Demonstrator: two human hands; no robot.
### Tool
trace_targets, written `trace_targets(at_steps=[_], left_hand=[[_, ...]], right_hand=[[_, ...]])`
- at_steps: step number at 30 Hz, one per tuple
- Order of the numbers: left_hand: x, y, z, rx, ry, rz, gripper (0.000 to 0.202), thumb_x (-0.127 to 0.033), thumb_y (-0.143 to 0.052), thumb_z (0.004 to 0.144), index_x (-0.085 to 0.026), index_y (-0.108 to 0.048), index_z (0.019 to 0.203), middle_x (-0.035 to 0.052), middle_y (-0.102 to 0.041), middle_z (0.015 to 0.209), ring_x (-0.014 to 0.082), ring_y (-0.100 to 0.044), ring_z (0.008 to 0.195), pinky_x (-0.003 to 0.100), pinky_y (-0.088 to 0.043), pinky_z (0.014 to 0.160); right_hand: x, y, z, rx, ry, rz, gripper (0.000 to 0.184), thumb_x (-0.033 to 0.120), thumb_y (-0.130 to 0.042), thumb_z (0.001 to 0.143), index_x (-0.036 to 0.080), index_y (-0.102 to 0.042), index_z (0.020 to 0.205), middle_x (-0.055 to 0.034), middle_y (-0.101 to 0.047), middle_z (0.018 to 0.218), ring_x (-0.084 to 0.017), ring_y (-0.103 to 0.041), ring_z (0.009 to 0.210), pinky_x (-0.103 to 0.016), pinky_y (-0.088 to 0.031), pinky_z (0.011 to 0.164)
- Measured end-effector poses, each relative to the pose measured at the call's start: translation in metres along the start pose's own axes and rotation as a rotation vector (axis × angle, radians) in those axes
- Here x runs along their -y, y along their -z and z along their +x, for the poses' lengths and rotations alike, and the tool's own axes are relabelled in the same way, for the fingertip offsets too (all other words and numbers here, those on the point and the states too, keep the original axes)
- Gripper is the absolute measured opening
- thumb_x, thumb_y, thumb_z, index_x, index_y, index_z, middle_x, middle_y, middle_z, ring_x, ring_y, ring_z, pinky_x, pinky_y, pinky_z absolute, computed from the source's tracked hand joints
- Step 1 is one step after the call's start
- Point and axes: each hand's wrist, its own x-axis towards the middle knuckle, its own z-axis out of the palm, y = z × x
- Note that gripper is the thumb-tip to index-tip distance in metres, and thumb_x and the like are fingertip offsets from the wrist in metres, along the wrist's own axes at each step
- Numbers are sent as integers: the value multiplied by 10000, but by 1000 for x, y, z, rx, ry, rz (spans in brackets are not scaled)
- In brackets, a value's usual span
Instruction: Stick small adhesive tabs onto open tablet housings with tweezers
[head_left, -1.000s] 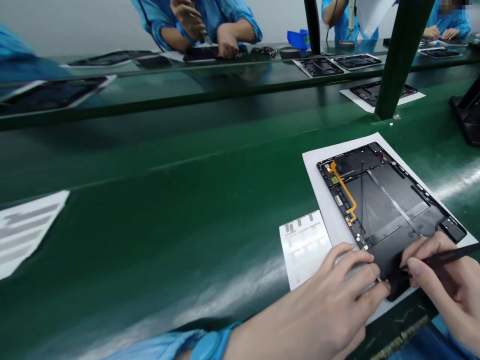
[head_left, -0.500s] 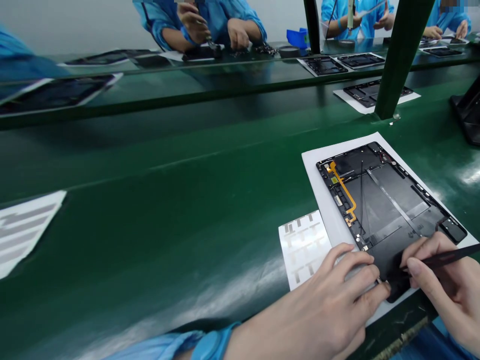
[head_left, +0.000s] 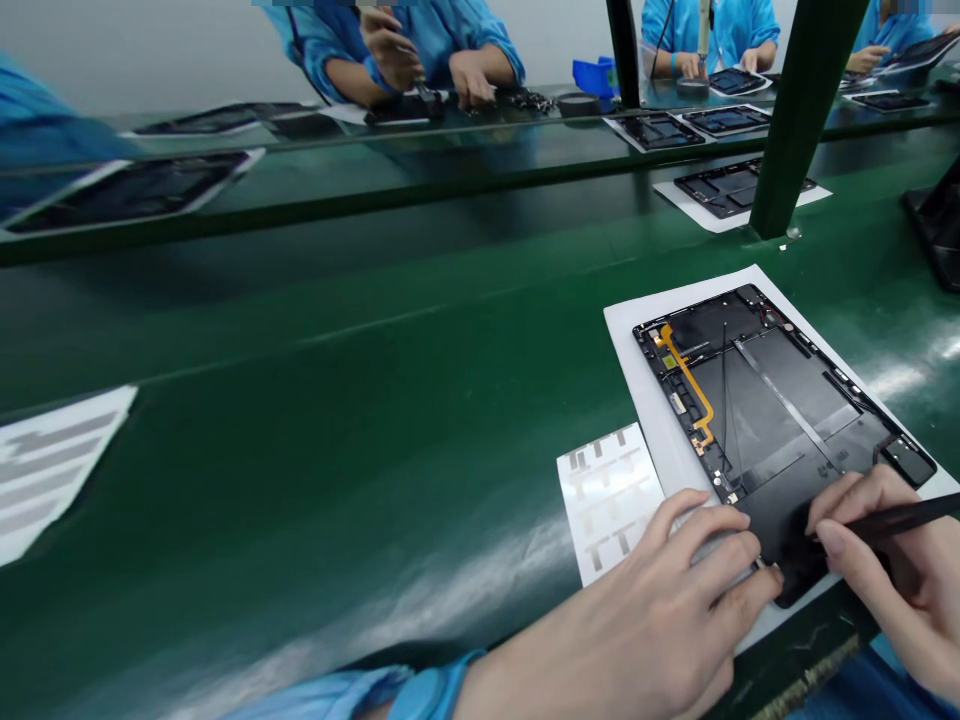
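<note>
An opened tablet housing (head_left: 795, 400) lies on a white sheet (head_left: 626, 325) at the right, its dark inside facing up. An orange flex cable (head_left: 694, 390) runs along its left side. My left hand (head_left: 667, 600) grips the near left edge of the housing with bent fingers; its thumb is hidden. Pinched in my right hand (head_left: 892, 560) are black tweezers (head_left: 911, 517), their tip low over the housing's near end. What the tip touches is hidden by the fingers. A sticker sheet (head_left: 611, 500) with grey T-shaped pieces lies beside my left hand.
A green post (head_left: 802, 120) stands beyond the housing, with another tablet housing (head_left: 720, 190) behind it. Another striped sheet (head_left: 60, 460) lies at the left. Across the green bench (head_left: 337, 430), co-workers in blue sleeves (head_left: 480, 40) handle parts near a blue bin (head_left: 596, 77).
My hands have barely moved. The tablet housing behind the post has slid slightly left, while those on the far side have shifted right. A co-worker at the back has lowered a panel to the bench.
</note>
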Motion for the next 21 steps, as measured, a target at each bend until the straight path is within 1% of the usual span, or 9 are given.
trace_targets(at_steps=[2, 5, 7, 11, 13, 15, 17, 18, 21], left_hand=[[0, 0, 0, -17, 1, 2, 256, -127, -587, 884, -124, -575, 1139, 82, -641, 1031, 244, -523, 1072, 407, -378, 1036], [3, -2, 2, -39, -22, -12, 272, -130, -607, 873, -109, -574, 1143, 84, -637, 1026, 251, -512, 1047, 407, -366, 1029], [5, -4, 2, -50, -51, -21, 273, -136, -618, 864, -98, -580, 1132, 91, -633, 1015, 259, -506, 1028, 409, -365, 1013], [3, -7, 0, -61, -60, -25, 265, -98, -563, 870, -89, -587, 1134, 108, -627, 1008, 265, -498, 1029, 411, -371, 992], [1, -2, 1, -44, -70, -33, 256, -105, -507, 900, -94, -594, 1140, 114, -621, 1005, 262, -503, 1016, 425, -377, 979], [5, 8, 7, -45, -69, -34, 269, -120, -430, 933, -94, -614, 1127, 124, -609, 1009, 258, -508, 1010, 429, -388, 962], [21, 22, 19, -73, 13, -25, 305, -138, -393, 945, -102, -629, 1136, 131, -590, 1073, 255, -502, 1059, 428, -381, 978], [34, 29, 27, -92, 93, -17, 313, -156, -405, 944, -117, -625, 1163, 128, -573, 1130, 255, -489, 1104, 430, -367, 1002], [89, 46, 52, -178, 339, 55, 378, -183, -473, 943, -108, -510, 1311, 160, -463, 1316, 306, -413, 1230, 519, -325, 1040]], right_hand=[[-6, 9, 2, -17, 42, -57, 113, 181, -508, 947, 221, -539, 847, -24, -586, 772, -157, -600, 678, -254, -464, 569], [-14, 20, 3, -114, -8, -92, 134, 207, -529, 940, 222, -544, 808, -31, -572, 788, -165, -578, 707, -261, -455, 585], [-18, 23, 1, -132, -41, -75, 141, 225, -535, 941, 222, -557, 801, -35, -570, 793, -163, -565, 691, -256, -450, 555], [-17, 17, -2, -189, -112, 32, 141, 266, -553, 940, 225, -570, 806, -13, -564, 792, -120, -517, 588, -226, -418, 479], [-16, 13, -3, -257, -177, 96, 146, 291, -565, 938, 226, -569, 808, 1, -555, 811, -96, -476, 553, -220, -394, 476], [-15, 9, -3, -317, -213, 146, 158, 303, -570, 938, 223, -567, 802, 10, -543, 824, -84, -454, 545, -221, -368, 477], [-15, 8, -4, -352, -218, 172, 177, 317, -581, 934, 216, -569, 789, 10, -538, 822, -82, -450, 547, -230, -341, 471], [-16, 8, -5, -364, -223, 176, 191, 331, -585, 931, 212, -572, 783, 7, -539, 818, -83, -449, 544, -235, -331, 468], [-22, 7, -7, -368, -234, 158, 242, 389, -594, 916, 201, -580, 764, 1, -535, 774, -89, -436, 521, -239, -319, 458]])
